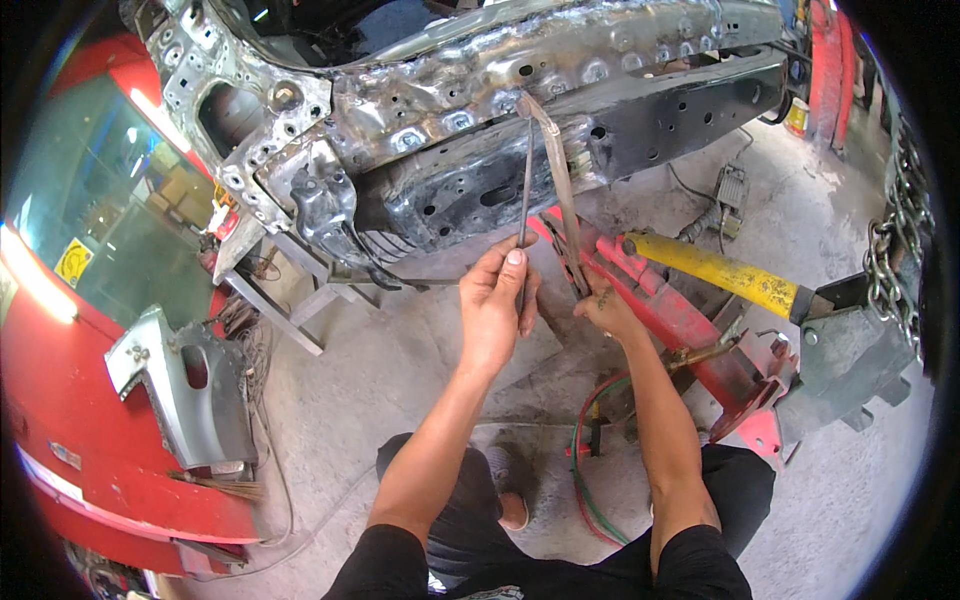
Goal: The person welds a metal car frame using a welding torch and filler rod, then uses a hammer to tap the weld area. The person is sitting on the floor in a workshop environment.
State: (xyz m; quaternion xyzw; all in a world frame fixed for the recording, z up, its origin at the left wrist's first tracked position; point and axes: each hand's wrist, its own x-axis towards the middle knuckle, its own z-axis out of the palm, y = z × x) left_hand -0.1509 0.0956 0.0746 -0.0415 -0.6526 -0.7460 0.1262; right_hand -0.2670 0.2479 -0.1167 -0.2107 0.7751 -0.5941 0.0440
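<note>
My left hand [490, 298] is closed around a thin grey metal rod [527, 185], thumb pressed along it. The rod points up at the bare-metal car body panel [440, 110], its upper end close to a welded seam; whether it touches cannot be told. To its right, my right hand [606, 306] grips the lower end of a long, flat, worn metal tool [560, 170]. That tool stands nearly upright, and its bent top end lies at the same seam. Below the panel runs a dark steel beam [680, 110] with round holes.
A red frame arm [690, 340] and a yellow cylinder [715, 270] stand at the right, with a hanging chain [885, 260] beyond. Red and green hoses [577, 450] lie by my legs. At left are a silver fender [200, 410] and a metal stand [275, 295].
</note>
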